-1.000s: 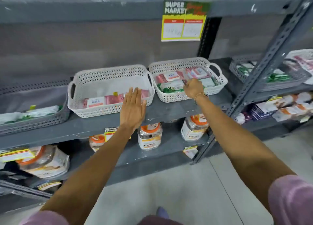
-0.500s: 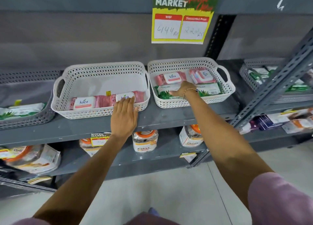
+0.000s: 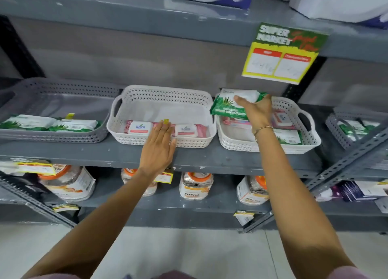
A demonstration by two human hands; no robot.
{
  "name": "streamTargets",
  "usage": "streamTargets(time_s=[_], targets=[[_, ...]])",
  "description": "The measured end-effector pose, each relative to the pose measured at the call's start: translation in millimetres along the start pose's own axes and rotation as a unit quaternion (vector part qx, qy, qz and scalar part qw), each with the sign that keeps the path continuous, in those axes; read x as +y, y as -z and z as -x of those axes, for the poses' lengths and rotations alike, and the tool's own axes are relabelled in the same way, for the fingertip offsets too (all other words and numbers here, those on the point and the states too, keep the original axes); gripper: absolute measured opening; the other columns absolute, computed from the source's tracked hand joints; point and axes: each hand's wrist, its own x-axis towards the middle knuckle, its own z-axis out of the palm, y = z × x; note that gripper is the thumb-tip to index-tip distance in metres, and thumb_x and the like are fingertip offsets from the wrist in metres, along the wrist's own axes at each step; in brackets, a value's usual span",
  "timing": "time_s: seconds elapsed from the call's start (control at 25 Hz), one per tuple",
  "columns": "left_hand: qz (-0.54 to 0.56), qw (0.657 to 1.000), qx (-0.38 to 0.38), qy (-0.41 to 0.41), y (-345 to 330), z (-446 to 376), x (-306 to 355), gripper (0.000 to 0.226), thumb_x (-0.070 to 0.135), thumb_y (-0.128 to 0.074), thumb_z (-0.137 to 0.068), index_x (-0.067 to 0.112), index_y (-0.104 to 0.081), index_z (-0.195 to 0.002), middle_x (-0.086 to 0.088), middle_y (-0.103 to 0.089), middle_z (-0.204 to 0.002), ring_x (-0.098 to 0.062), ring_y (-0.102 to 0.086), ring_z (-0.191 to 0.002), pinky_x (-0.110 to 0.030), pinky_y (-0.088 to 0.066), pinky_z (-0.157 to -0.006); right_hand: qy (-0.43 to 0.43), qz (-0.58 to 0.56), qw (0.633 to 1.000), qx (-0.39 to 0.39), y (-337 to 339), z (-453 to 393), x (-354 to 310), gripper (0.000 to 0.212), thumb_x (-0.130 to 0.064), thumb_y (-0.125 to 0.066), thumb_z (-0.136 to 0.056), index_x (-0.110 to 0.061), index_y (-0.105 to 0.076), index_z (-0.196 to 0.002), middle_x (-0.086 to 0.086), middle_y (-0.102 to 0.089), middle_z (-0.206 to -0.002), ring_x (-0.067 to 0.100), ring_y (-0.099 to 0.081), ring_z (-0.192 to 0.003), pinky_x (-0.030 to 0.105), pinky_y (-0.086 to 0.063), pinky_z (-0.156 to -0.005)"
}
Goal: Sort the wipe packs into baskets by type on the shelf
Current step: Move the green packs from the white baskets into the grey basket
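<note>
Head view shows the right hand (image 3: 258,110) holding a green wipe pack (image 3: 233,104) up in the air, above the left end of the right white basket (image 3: 310,139). The fingers are under the pack and the thumb is on top, so it is pinched from one side. The left hand (image 3: 158,147) is flat and holds nothing. Its fingers lie over the front rim of the middle white basket (image 3: 165,93), close to the two pink packs (image 3: 190,130) inside.

The green pack looks soft and light. It bends a bit where the hand lifts it, like a small pillow. Its plastic skin is shiny and may be slippery, so a hold across the middle, with fingers below, seems safer than a hold on a thin end. It does not look like it would break if dropped.

More green packs (image 3: 50,124) lie in the grey basket (image 3: 63,89) to the left on the same shelf (image 3: 210,160). That looks like the place for this one.

Some things are hard to see. The right hand and arm cover part of the right basket, so the number of packs left in it cannot be counted. A pink pack and a green pack show there. The yellow sale sign (image 3: 283,54) is blurry. The jars (image 3: 195,187) on the lower shelf are partly cut off by the shelf edge.
</note>
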Motion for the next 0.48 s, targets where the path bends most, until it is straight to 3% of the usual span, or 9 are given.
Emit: streamTargets(time_s=[0.08,0.2,0.32,0.4,0.48], targets=[[0.003,0.999,0.02,0.026,20.1,9.8,-45.2,0.051,0.03,-0.024,-0.099,0.001,-0.047,-0.135,-0.017,-0.048,-0.141,-0.03,-0.032,-0.139,-0.033,-0.01,-0.119,0.005,-0.043,0.998,-0.049,-34.4,25.4,-17.0,0.08,-0.037,-0.084,-0.058,-0.008,-0.049,-0.123,0.004,-0.064,-0.121,0.021,-0.06,-0.111,0.033,-0.047,-0.1],[-0.008,0.996,0.051,0.068,60.4,26.6,-138.1,0.05,0.028,-0.026,-0.099,-0.002,-0.049,-0.132,-0.021,-0.05,-0.137,-0.034,-0.034,-0.137,-0.031,-0.009,-0.118,-0.06,-0.128,0.981,-0.13,-116.6,81.1,-35.9,0.059,-0.032,-0.081,-0.062,-0.008,-0.054,-0.108,-0.004,-0.067,-0.1,0.012,-0.064,-0.093,0.026,-0.05,-0.081],[-0.023,0.989,0.073,0.128,99.0,44.2,-244.9,0.05,0.029,-0.027,-0.099,-0.004,-0.051,-0.128,-0.024,-0.052,-0.134,-0.036,-0.033,-0.138,-0.039,-0.017,-0.118,-0.179,-0.265,0.93,-0.183,-211.9,131.5,-54.5,0.039,-0.019,-0.075,-0.069,-0.003,-0.061,-0.101,0.012,-0.069,-0.097,0.024,-0.068,-0.077,0.034,-0.058,-0.064],[-0.042,0.986,0.057,0.152,118.3,57.1,-301.3,0.049,0.029,-0.027,-0.1,-0.004,-0.052,-0.126,-0.023,-0.054,-0.132,-0.036,-0.032,-0.138,-0.042,-0.019,-0.117,-0.216,-0.282,0.908,-0.22,-267.7,160.9,-68.0,0.027,-0.013,-0.069,-0.075,-0.003,-0.061,-0.099,0.015,-0.063,-0.093,0.022,-0.062,-0.067,0.029,-0.056,-0.055],[-0.057,0.988,0.028,0.144,133.0,68.8,-339.3,0.047,0.028,-0.028,-0.099,-0.002,-0.054,-0.124,-0.02,-0.056,-0.129,-0.036,-0.036,-0.134,-0.042,-0.02,-0.116,-0.246,-0.263,0.901,-0.243,-324.8,192.0,-79.5,0.03,-0.012,-0.07,-0.076,-0.003,-0.059,-0.102,0.017,-0.062,-0.1,0.023,-0.063,-0.075,0.03,-0.055,-0.055]])
